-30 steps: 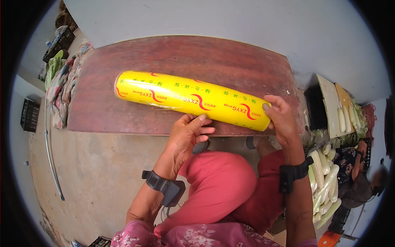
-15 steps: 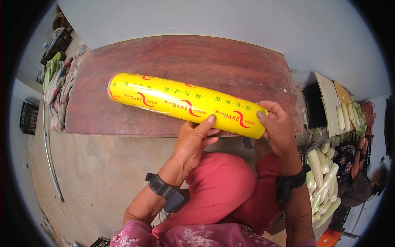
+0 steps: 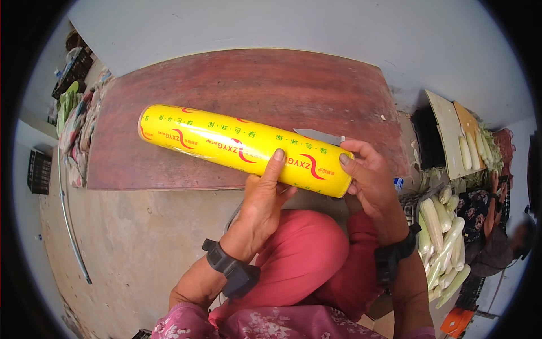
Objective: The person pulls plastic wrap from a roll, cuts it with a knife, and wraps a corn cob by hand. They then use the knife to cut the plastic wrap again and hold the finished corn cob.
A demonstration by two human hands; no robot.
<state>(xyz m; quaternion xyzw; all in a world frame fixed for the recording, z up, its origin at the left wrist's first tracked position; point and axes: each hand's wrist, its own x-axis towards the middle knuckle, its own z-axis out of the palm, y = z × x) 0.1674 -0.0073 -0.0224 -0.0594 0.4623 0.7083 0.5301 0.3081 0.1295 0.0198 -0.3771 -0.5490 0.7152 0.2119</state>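
Observation:
A long yellow roll of cling wrap [image 3: 226, 144] with red and green print slants over the near side of a reddish wooden board [image 3: 186, 79]. My left hand [image 3: 264, 195] is closed around its near side, thumb on top and fingers underneath. At the roll's right end, my right hand [image 3: 370, 175] grips the edge with the thumb on the printed face and fingers behind. Just beyond the roll, a knife's pale blade [image 3: 319, 135] lies on the board, partly hidden by the roll and my right hand.
Peeled pale green gourds [image 3: 446, 243] are heaped in a crate at right. More lie on leaning boards [image 3: 446, 130] behind. Another person [image 3: 497, 248] sits at far right. Bundled cloth [image 3: 84, 133], a metal pole [image 3: 70, 226] and a black crate [image 3: 39, 172] are at left.
Both hands have shifted the roll slightly left and a little toward me. The knife blade behind it has come into view.

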